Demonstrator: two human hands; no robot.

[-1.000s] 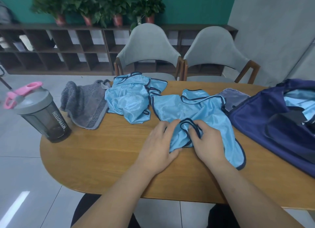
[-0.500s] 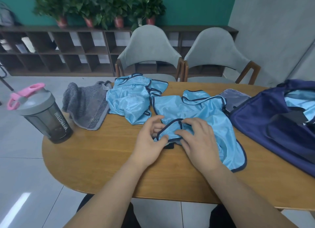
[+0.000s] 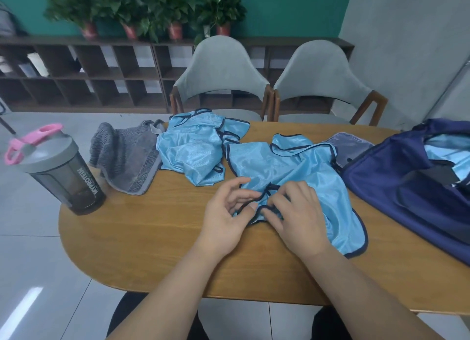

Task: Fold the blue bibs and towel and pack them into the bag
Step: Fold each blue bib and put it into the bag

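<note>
A light blue bib [image 3: 292, 167] with dark trim lies spread at the table's middle, reaching my side. My left hand [image 3: 226, 220] pinches its dark trim at the near left corner, thumb on the edge. My right hand [image 3: 298, 215] lies just beside it, fingers curled on the same bunched edge. A second blue bib [image 3: 193, 151] lies crumpled behind and to the left. The grey towel [image 3: 129, 159] is heaped at the table's left end. At the right stands the open navy bag [image 3: 407, 187], with blue fabric [image 3: 442, 149] inside.
A grey shaker bottle [image 3: 63, 172] with a pink loop stands at the left edge of the wooden table [image 3: 152, 238]. A greyish flap [image 3: 348, 146] lies between bib and bag. Two grey chairs [image 3: 221, 75] stand behind the table, with shelves and potted plants beyond.
Both hands have worked along the bib's near left edge. The bunched corner is spread flatter, and my left hand's fingers have lifted from the cloth, with the thumb staying on the trim.
</note>
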